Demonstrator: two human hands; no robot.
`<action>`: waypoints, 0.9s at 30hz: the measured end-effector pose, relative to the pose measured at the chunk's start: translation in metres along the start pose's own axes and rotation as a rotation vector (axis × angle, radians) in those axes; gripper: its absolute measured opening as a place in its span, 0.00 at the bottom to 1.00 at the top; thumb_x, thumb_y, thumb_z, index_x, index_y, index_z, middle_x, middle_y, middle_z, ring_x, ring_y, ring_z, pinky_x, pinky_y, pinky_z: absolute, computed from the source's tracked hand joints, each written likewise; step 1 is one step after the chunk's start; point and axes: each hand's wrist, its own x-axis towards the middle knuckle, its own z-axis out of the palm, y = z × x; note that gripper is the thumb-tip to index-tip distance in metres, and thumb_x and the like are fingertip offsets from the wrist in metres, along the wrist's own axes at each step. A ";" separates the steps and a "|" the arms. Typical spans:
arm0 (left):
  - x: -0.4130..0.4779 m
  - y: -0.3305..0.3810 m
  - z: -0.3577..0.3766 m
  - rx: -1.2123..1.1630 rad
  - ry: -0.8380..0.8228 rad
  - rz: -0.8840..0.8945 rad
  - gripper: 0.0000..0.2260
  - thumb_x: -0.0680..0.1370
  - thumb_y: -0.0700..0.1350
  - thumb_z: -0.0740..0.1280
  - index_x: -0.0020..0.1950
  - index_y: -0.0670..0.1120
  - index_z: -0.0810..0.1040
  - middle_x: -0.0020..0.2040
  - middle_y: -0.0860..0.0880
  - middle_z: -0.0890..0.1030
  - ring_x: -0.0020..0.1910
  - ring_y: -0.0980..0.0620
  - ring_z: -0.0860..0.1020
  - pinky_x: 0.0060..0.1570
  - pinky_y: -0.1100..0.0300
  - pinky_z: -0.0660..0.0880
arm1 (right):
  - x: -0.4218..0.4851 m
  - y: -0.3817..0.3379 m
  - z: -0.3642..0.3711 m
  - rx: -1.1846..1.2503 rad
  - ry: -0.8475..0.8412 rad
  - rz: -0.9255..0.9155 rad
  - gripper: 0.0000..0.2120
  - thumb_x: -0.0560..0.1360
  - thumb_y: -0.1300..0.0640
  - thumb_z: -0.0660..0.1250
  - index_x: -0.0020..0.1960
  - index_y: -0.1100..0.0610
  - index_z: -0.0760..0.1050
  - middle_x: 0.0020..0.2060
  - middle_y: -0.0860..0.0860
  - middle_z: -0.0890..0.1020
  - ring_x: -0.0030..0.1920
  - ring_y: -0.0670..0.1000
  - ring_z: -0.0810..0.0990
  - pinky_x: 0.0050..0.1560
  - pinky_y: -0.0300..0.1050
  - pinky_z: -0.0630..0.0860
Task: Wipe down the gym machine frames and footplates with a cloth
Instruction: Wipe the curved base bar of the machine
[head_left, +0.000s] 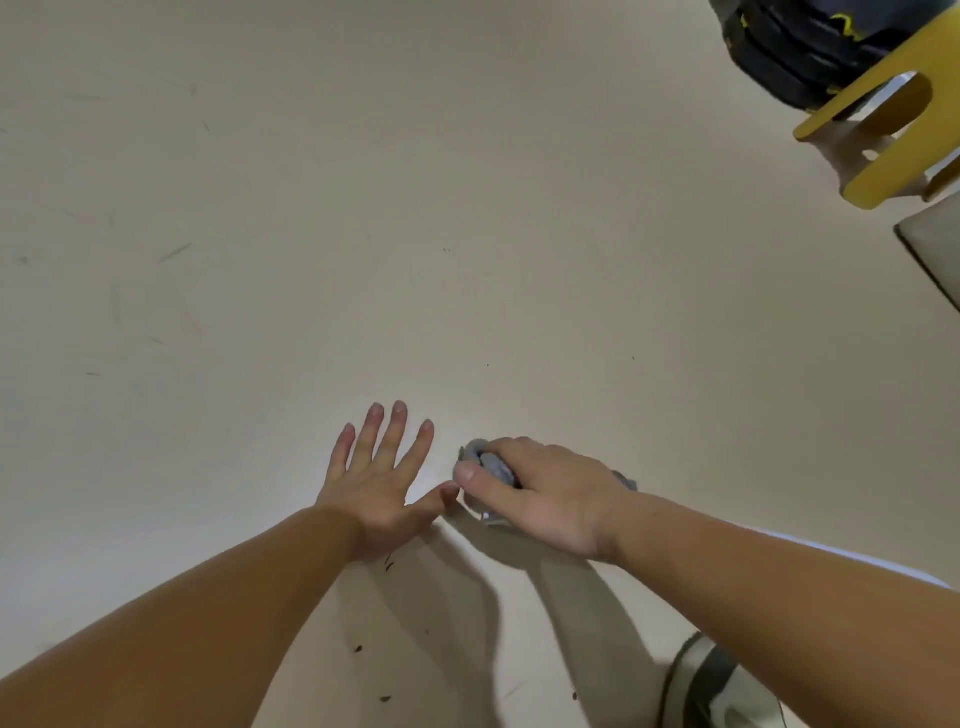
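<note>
Right hand (545, 493) was clenched around a bunched grey cloth (491, 463) at lower centre of the frame. It was low over the pale beige flat surface (467, 208), but contact could not be confirmed. Left hand (382, 483) was flat, with fingers spread and straight, grasping nothing, and its thumb tip was just beside the right thumb. A yellow slotted metal frame piece (883, 182) with stacked black weight plates (800, 47) sat well apart in the upper right corner.

Likely risks:
- Wiping here would probably miss the machine's frames and footplates entirely.
- The balled cloth offered little wiping face, and its loose tail under the palm could slip free.
- On a reach toward the upper right, knuckles might catch the slot edge.
</note>
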 end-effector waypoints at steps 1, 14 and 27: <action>0.001 0.000 0.000 0.013 0.002 0.002 0.37 0.74 0.77 0.36 0.78 0.64 0.26 0.76 0.55 0.21 0.72 0.53 0.18 0.76 0.45 0.27 | 0.005 -0.007 -0.001 0.063 -0.031 -0.019 0.29 0.76 0.23 0.41 0.60 0.35 0.73 0.56 0.36 0.78 0.62 0.48 0.76 0.66 0.54 0.68; 0.007 0.023 -0.020 -0.176 -0.084 -0.133 0.31 0.81 0.69 0.39 0.82 0.62 0.38 0.81 0.55 0.30 0.78 0.50 0.26 0.78 0.46 0.31 | -0.015 0.071 -0.012 0.094 -0.038 0.087 0.27 0.82 0.33 0.37 0.57 0.31 0.76 0.57 0.44 0.81 0.63 0.55 0.75 0.64 0.49 0.69; 0.009 0.109 -0.078 -0.250 -0.090 -0.065 0.19 0.87 0.54 0.42 0.63 0.50 0.70 0.60 0.50 0.75 0.71 0.45 0.65 0.74 0.51 0.58 | -0.060 0.169 -0.022 0.009 0.013 0.312 0.25 0.85 0.39 0.39 0.56 0.45 0.73 0.57 0.50 0.82 0.55 0.53 0.78 0.57 0.49 0.71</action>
